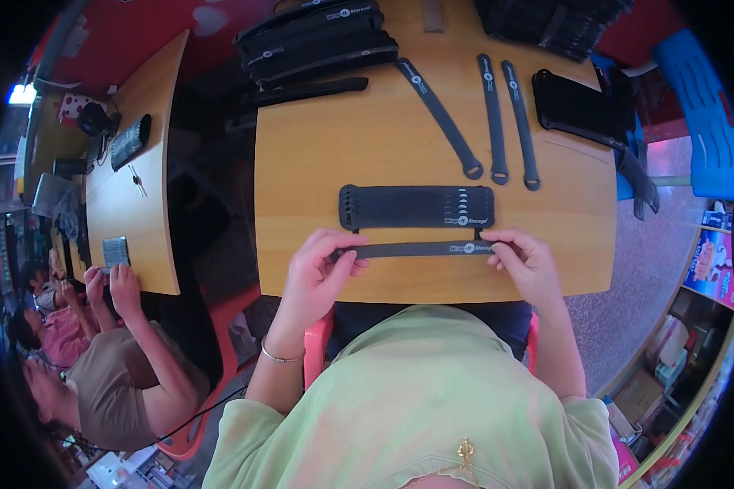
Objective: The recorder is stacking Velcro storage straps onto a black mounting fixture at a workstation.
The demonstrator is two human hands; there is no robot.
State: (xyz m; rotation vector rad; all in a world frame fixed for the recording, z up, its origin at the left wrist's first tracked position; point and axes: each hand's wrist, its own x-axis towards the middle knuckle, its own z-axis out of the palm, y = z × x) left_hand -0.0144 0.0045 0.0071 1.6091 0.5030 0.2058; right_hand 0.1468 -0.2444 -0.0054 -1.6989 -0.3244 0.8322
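Observation:
My left hand pinches the left end of a dark strap between thumb and fingers. At the other end, my right hand grips the same strap, so it lies stretched straight across in front of me. Just beyond it on the table is a neat row of overlapping black straps with slotted ends and white print. Two short dark tabs show between that row and the held strap; I cannot tell which they belong to. Farther off lie three loose straps, one slanted strap and two side by side.
Piles of black straps stand at the far left and far right of the wooden table. A black bundle rests at the right edge, near a blue chair. A co-worker handles straps at the left table.

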